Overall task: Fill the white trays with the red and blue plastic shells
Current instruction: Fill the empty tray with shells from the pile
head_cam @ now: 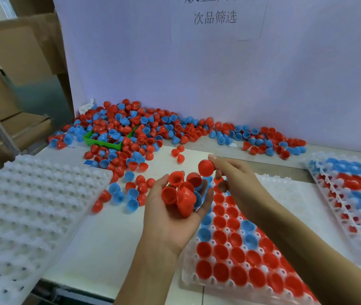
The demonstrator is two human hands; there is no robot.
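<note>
Three white trays lay on the worktop (109,249): an unfilled tray (27,212) at the left edge, a part-filled tray (236,245) centre, a filled tray (351,194) far right. Bare worktop showed between left and centre trays. The left hand (175,208) cupped several glossy red shells (179,194). The right hand (234,172) pinched one red shell (206,167). A loose shell pile (131,128) crowded the back wall.

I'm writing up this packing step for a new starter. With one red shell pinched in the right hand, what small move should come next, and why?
Probably lower the right hand and seat its red shell dome-up in an open pocket at the far end of the middle tray. The near rows are already filled, and the left hand cups a handful of shells ready to follow.
</note>
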